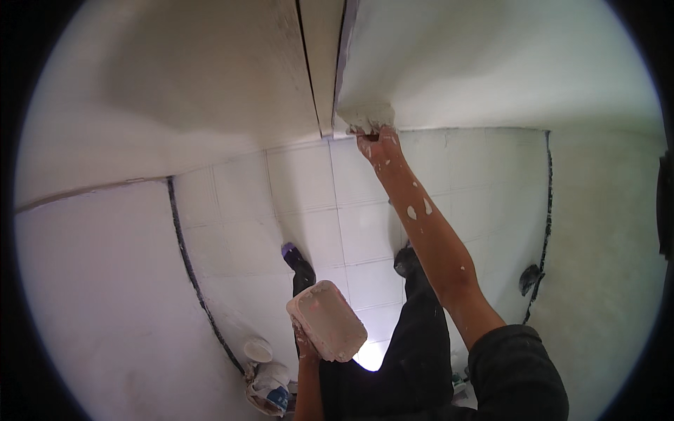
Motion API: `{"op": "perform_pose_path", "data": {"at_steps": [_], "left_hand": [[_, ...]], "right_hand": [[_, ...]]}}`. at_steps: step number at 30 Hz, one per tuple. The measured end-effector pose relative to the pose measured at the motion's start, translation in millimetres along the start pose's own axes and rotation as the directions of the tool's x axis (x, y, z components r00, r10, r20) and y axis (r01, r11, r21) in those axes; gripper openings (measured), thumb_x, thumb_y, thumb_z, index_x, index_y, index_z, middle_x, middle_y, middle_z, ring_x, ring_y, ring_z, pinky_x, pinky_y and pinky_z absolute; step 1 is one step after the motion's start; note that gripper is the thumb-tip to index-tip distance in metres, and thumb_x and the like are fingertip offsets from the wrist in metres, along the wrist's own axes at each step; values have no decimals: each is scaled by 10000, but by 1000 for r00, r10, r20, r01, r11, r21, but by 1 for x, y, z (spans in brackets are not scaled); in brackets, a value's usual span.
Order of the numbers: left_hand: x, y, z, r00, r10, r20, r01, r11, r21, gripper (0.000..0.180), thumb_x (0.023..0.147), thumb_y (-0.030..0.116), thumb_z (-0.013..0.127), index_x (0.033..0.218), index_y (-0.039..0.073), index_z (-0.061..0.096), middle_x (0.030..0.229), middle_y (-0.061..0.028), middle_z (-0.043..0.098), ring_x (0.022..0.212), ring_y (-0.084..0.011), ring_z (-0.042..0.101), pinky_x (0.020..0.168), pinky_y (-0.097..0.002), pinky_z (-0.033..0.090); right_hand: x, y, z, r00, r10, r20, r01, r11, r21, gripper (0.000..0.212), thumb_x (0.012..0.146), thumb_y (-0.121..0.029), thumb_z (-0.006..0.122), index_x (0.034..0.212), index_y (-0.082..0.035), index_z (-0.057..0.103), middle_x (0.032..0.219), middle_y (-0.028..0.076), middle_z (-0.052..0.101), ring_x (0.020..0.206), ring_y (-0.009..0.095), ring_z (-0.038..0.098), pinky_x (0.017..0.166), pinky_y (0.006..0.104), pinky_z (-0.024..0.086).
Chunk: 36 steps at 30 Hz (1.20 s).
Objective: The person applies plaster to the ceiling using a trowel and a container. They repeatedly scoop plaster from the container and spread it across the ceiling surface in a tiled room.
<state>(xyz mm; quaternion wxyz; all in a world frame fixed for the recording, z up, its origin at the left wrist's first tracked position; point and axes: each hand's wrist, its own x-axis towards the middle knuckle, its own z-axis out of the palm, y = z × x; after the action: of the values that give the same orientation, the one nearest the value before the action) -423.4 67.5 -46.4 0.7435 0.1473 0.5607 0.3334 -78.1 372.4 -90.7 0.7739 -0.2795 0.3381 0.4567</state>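
Observation:
My right hand (380,144) is closed at the foot of the right-hand wall, beside the corner post. It grips what looks like a putty knife (368,116), its flat blade coated in pale putty and pressed to the wall; the handle is mostly hidden by my fingers. White splashes dot my right forearm. Low in front of my body, my left hand (303,342) is wrapped round the side of a rectangular plastic tub (330,319). Its rim is crusted with putty, and the pale pinkish inside shows from above.
White tiles (302,179) cover the floor between the walls, with dark strips (186,252) along both sides. A bag (269,388) and a white round container (258,349) stand at lower left. A dark lump (530,279) lies by the right strip. My feet are apart on the tiles.

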Motion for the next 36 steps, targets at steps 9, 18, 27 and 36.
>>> {"op": "perform_pose_path", "data": {"at_steps": [9, 18, 27, 36], "left_hand": [[-34, 76, 71, 983, 100, 155, -53, 958, -280, 497, 851, 432, 348, 1226, 114, 275, 1155, -81, 407, 1034, -237, 442, 851, -393, 417], [-10, 75, 66, 996, -31, 85, 53, 959, -277, 609, 801, 512, 399, 1232, 96, 290, 1188, -94, 396, 1085, -256, 391, 909, -397, 354], [123, -48, 24, 995, -92, -32, 87, 986, -143, 587, 805, 508, 393, 1215, 96, 314, 1174, -93, 410, 1060, -252, 417, 875, -397, 383], [78, -48, 1, 979, 181, -95, -102, 834, 542, 567, 809, 504, 388, 1199, 96, 339, 1160, -92, 424, 1035, -249, 443, 841, -396, 412]], "right_hand": [[-138, -76, 154, 913, 49, 405, 60, 966, -252, 198, 841, -161, 370, 912, -5, 468, 893, 137, 506, 786, 264, 517, 648, 406, 475], [-269, -52, 91, 842, -265, 469, 398, 893, -211, 412, 805, -169, 518, 1148, -44, 329, 1073, 97, 421, 957, 213, 411, 784, 371, 419], [253, -32, -270, 686, -257, 681, 652, -199, -732, 274, 848, -158, 377, 1101, -62, 423, 1102, 82, 476, 956, 246, 466, 758, 431, 428], [185, 34, -151, 999, -5, 36, 8, 996, -90, 282, 799, -31, 437, 1073, -94, 432, 1052, 94, 467, 925, 242, 471, 701, 401, 414]]}}
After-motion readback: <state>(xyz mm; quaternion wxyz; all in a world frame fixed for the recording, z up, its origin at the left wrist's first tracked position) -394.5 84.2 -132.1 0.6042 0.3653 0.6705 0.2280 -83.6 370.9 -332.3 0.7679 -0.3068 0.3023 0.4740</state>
